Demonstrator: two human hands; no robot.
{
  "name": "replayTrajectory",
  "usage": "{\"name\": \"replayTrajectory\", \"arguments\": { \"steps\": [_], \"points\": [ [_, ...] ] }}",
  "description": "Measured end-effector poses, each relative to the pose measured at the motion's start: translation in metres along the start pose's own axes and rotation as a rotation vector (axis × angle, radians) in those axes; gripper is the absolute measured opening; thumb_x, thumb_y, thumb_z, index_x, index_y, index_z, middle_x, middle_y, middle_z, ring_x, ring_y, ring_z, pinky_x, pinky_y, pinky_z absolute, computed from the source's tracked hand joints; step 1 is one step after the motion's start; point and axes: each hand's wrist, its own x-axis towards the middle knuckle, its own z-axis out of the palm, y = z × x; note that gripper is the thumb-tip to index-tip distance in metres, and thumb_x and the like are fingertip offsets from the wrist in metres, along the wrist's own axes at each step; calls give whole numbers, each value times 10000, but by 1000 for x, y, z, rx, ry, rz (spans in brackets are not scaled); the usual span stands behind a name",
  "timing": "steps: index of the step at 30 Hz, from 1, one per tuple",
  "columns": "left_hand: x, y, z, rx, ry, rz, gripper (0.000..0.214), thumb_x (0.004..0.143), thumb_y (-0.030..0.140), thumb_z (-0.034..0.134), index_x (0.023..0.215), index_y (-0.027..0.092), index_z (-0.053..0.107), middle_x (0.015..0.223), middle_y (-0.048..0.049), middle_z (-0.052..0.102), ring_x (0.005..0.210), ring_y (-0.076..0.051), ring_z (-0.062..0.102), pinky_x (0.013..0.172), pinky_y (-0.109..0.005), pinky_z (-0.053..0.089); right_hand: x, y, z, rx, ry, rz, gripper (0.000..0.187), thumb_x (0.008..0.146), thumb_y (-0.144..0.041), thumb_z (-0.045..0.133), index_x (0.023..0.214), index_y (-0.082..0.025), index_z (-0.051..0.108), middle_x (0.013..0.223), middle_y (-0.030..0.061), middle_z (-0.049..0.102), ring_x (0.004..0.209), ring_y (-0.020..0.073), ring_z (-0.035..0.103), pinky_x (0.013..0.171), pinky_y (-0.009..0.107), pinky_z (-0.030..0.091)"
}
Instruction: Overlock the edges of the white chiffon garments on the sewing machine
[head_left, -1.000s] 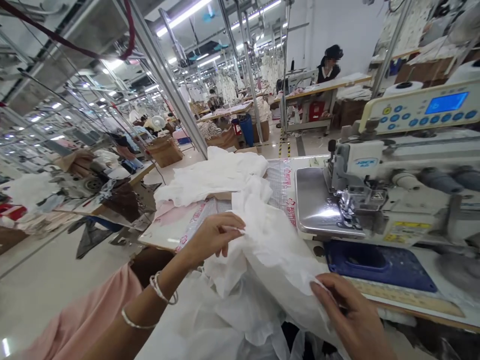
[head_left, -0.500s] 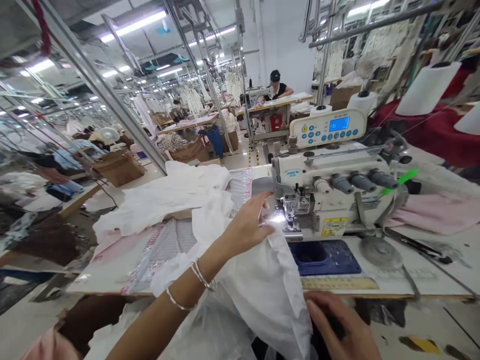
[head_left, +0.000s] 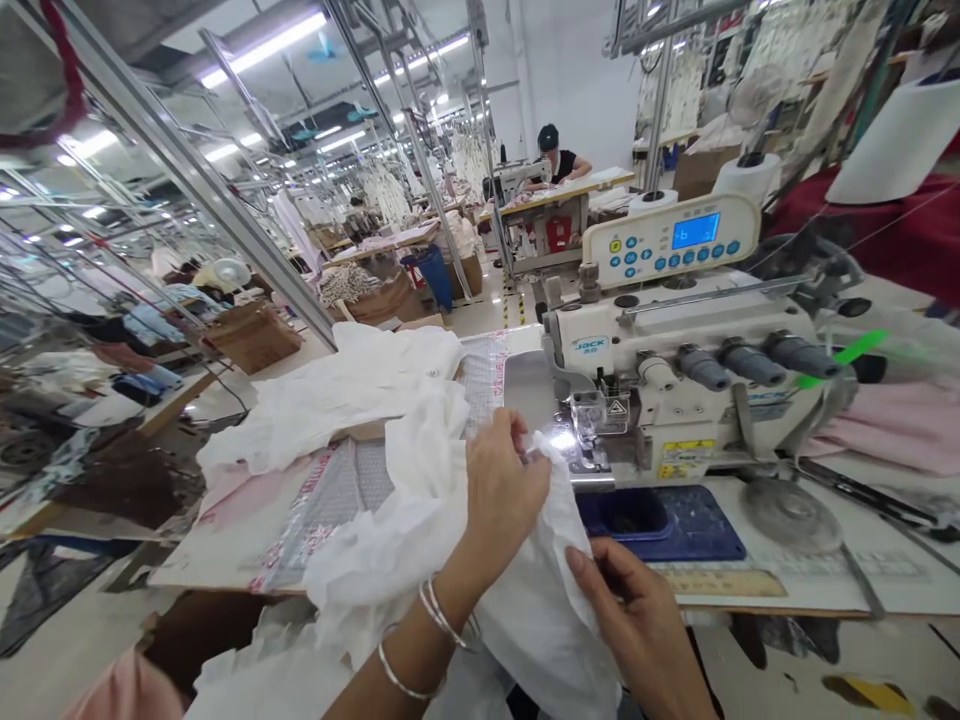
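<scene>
My left hand [head_left: 506,490], with two bangles at the wrist, is closed on the upper edge of a white cloth [head_left: 540,600]. Lower down and to the right, my right hand [head_left: 626,605] pinches the same cloth's right edge between thumb and fingers. The cloth hangs over the table's front edge toward me. Just beyond my left hand is the lit needle area of a white overlock sewing machine [head_left: 675,350]. The cloth's gathered top edge lies close to the presser foot [head_left: 592,450]; whether it touches cannot be made out.
More white fabric [head_left: 360,380] lies on the table's left over a patterned plastic sheet [head_left: 337,500]. A blue tray [head_left: 705,520] and a ruler [head_left: 727,582] sit before the machine. Thread cones [head_left: 896,145] stand behind it. A person [head_left: 559,165] works at another machine farther back.
My left hand has drawn back from beside the needle area and closed on the cloth. My right hand has risen from below and taken the cloth's right edge.
</scene>
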Motion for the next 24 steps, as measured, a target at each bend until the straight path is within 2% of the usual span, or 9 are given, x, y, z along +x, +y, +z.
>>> {"name": "replayTrajectory", "arguments": {
  "steps": [3,6,9,11,14,18,24],
  "points": [
    [-7,11,0,25,105,16,195,728,102,535,859,209,437,630,54,465,632,-150,489,750,-398,424,-1,-7,-1,40,17,1,380,851,-525,570,708,-177,618,598,-29,507,576,115,435,508,193,356],
    [-21,16,-6,-27,205,168,98,836,141,523,876,207,461,646,34,509,643,-149,502,712,-346,432,0,-11,-2,82,22,14,366,852,-516,574,713,-180,614,596,-31,525,580,115,447,522,187,368],
    [-35,13,-13,30,120,410,103,904,121,477,864,198,531,789,-15,628,796,-173,554,739,-331,434,1,-13,-2,117,19,11,338,845,-502,593,743,-180,622,615,-32,544,596,116,457,545,180,379],
    [-40,9,-14,97,46,485,160,921,103,459,990,195,570,977,-35,677,945,-195,564,831,-359,426,0,-12,-2,121,8,20,333,839,-502,601,750,-182,624,632,-28,549,612,120,456,565,184,385],
    [-43,4,-11,168,19,475,256,945,124,436,1161,203,550,1185,-38,646,1079,-213,534,958,-416,361,-2,-11,-4,109,-12,62,345,834,-516,599,740,-184,622,639,-20,542,616,127,453,559,194,386],
    [-46,1,-3,226,-27,452,259,958,185,422,1179,230,549,1287,-26,597,1185,-233,482,1070,-489,235,-6,-10,-11,93,12,66,332,821,-504,617,730,-185,633,624,-20,549,593,123,460,533,188,390],
    [-53,7,6,237,-13,447,321,944,254,484,1261,212,509,1235,-46,612,1103,-232,503,1020,-458,269,-14,-9,-20,85,100,80,313,804,-497,634,763,-191,681,618,-21,605,586,123,509,552,174,422]
  ]
}}
